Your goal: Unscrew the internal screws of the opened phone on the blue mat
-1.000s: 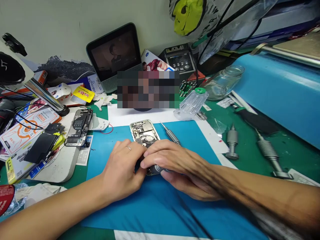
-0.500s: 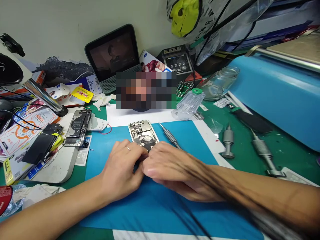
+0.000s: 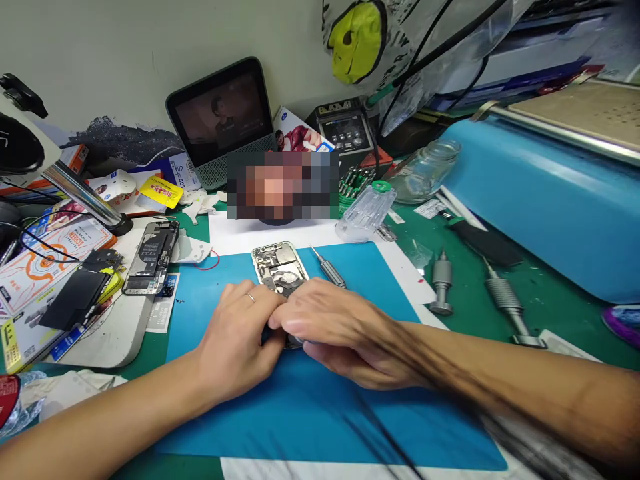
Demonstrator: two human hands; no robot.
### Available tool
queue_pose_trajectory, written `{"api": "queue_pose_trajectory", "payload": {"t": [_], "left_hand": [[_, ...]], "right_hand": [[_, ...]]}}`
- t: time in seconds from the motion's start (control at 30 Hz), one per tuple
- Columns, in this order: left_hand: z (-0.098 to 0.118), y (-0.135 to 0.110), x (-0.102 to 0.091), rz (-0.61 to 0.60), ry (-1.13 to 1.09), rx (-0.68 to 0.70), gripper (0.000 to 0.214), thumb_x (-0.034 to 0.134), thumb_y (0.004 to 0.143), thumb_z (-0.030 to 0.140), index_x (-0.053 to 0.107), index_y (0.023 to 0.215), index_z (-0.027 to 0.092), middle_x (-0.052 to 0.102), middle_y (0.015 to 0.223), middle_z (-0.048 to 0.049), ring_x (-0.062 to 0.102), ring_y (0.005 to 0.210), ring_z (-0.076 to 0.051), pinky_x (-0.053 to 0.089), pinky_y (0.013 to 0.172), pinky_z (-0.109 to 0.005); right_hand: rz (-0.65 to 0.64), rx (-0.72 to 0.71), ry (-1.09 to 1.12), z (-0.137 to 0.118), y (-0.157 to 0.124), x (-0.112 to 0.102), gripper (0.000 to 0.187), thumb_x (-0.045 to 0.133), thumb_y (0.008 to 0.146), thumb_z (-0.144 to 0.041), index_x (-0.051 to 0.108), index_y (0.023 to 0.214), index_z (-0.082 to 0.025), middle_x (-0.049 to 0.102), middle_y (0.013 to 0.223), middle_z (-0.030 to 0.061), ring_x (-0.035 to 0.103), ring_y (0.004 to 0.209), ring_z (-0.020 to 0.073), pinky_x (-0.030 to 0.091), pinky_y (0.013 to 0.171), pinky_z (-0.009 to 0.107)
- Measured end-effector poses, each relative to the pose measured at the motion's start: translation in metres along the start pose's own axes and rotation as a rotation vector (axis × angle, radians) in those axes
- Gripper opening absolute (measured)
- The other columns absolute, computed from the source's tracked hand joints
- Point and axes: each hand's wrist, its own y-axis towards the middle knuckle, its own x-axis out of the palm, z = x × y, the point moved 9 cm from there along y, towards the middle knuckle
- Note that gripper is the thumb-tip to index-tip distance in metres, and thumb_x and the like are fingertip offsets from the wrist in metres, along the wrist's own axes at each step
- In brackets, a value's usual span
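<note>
An opened smartphone (image 3: 280, 257) with its inner parts showing lies on the blue mat (image 3: 330, 420); its lower half is mostly covered by my hands. My left hand (image 3: 245, 333), a ring on one finger, is curled round the lower left side of the phone. Over the phone's lower part, my right hand (image 3: 335, 327) is closed with fingers bent inward. Its fingertips are hidden, so what they pinch cannot be made out. A grey screwdriver (image 3: 327, 268) lies just right of the phone, its handle partly behind my right hand.
On the left, another opened phone (image 3: 153, 259) rests on a white base (image 3: 113, 343). Two more screwdrivers, one short (image 3: 441, 283) and one long (image 3: 507, 300), are at the right. A clear plastic holder (image 3: 365, 213) and a glass jar (image 3: 427, 170) stand behind.
The view has shifted slightly. My right hand has changed its angle a little over the phone, and a bit of the phone's bottom end now shows beneath it. Both hands stay closed.
</note>
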Motion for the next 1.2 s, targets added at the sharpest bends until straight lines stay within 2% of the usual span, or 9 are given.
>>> {"api": "queue_pose_trajectory", "payload": {"t": [0.2, 0.27, 0.37, 0.53, 0.63, 0.77, 0.93, 1.07, 1.2], "left_hand": [[0.000, 0.001, -0.001, -0.002, -0.023, -0.008, 0.005, 0.049, 0.089, 0.019, 0.049, 0.084, 0.021, 0.058, 0.078, -0.0003, 0.048, 0.075, -0.019, 0.030, 0.067, -0.034], [0.000, 0.001, -0.001, -0.001, -0.023, -0.010, 0.007, 0.049, 0.088, 0.018, 0.048, 0.082, 0.021, 0.057, 0.077, -0.0004, 0.048, 0.075, -0.019, 0.030, 0.067, -0.034], [0.000, 0.000, 0.000, -0.007, -0.028, -0.012, 0.009, 0.050, 0.085, 0.013, 0.048, 0.082, 0.021, 0.059, 0.079, -0.0003, 0.049, 0.076, -0.019, 0.030, 0.068, -0.035], [0.000, 0.000, -0.005, 0.021, -0.056, -0.030, 0.014, 0.041, 0.093, 0.016, 0.048, 0.103, 0.021, 0.063, 0.098, -0.0029, 0.053, 0.085, -0.019, 0.035, 0.075, -0.036], [0.000, 0.001, -0.007, 0.033, -0.058, -0.035, 0.017, 0.037, 0.095, 0.016, 0.047, 0.109, 0.021, 0.063, 0.106, -0.0050, 0.054, 0.093, -0.021, 0.036, 0.079, -0.037], [0.000, 0.001, -0.003, 0.006, -0.037, -0.027, 0.016, 0.041, 0.094, 0.015, 0.049, 0.107, 0.022, 0.063, 0.109, -0.0047, 0.054, 0.095, -0.022, 0.035, 0.079, -0.037], [0.001, 0.002, 0.000, -0.024, -0.006, -0.021, 0.018, 0.048, 0.089, 0.014, 0.051, 0.105, 0.021, 0.062, 0.109, -0.0045, 0.053, 0.096, -0.022, 0.034, 0.079, -0.038], [0.000, 0.002, 0.001, -0.039, 0.009, -0.019, 0.016, 0.046, 0.089, 0.015, 0.052, 0.103, 0.022, 0.062, 0.109, -0.0047, 0.053, 0.096, -0.023, 0.034, 0.080, -0.039], [0.001, 0.003, 0.001, -0.035, 0.011, -0.016, 0.013, 0.045, 0.092, 0.017, 0.053, 0.102, 0.021, 0.063, 0.108, -0.0044, 0.053, 0.095, -0.022, 0.034, 0.079, -0.039]], "right_hand": [[-0.055, 0.005, -0.060, -0.005, 0.002, 0.005, 0.026, 0.046, 0.096, -0.019, 0.045, 0.122, -0.023, 0.063, 0.089, 0.0028, 0.057, 0.077, 0.0142, 0.047, 0.073, 0.029], [-0.040, 0.019, -0.030, -0.003, 0.001, 0.004, 0.028, 0.042, 0.099, -0.024, 0.044, 0.126, -0.022, 0.063, 0.090, 0.0037, 0.058, 0.080, 0.0149, 0.048, 0.075, 0.030], [0.010, 0.034, 0.028, 0.000, -0.002, 0.000, 0.033, 0.033, 0.101, -0.020, 0.041, 0.132, -0.018, 0.066, 0.092, 0.0056, 0.061, 0.087, 0.0156, 0.050, 0.079, 0.032], [0.026, -0.009, -0.008, -0.006, -0.003, 0.001, 0.029, 0.039, 0.098, -0.014, 0.049, 0.125, -0.019, 0.068, 0.093, 0.0044, 0.061, 0.086, 0.0142, 0.050, 0.077, 0.027], [0.015, 0.058, 0.015, 0.001, -0.002, 0.003, 0.024, 0.042, 0.098, -0.018, 0.052, 0.120, -0.020, 0.066, 0.088, 0.0031, 0.060, 0.081, 0.0135, 0.050, 0.076, 0.027], [0.049, 0.061, 0.058, 0.006, -0.003, 0.000, 0.025, 0.048, 0.097, -0.020, 0.051, 0.122, -0.018, 0.065, 0.089, 0.0043, 0.060, 0.084, 0.0131, 0.051, 0.077, 0.027], [0.037, 0.048, 0.082, 0.005, -0.007, 0.000, 0.033, 0.038, 0.100, -0.016, 0.047, 0.131, -0.018, 0.067, 0.100, 0.0066, 0.062, 0.097, 0.0130, 0.052, 0.084, 0.027], [-0.021, 0.088, 0.031, 0.005, -0.009, 0.005, 0.030, 0.042, 0.097, -0.012, 0.052, 0.124, -0.017, 0.068, 0.092, 0.0043, 0.063, 0.088, 0.0113, 0.052, 0.077, 0.024], [0.055, 0.099, 0.076, 0.007, -0.007, -0.002, 0.027, 0.044, 0.098, -0.016, 0.052, 0.124, -0.020, 0.065, 0.092, 0.0031, 0.061, 0.086, 0.0097, 0.052, 0.075, 0.022]]}}
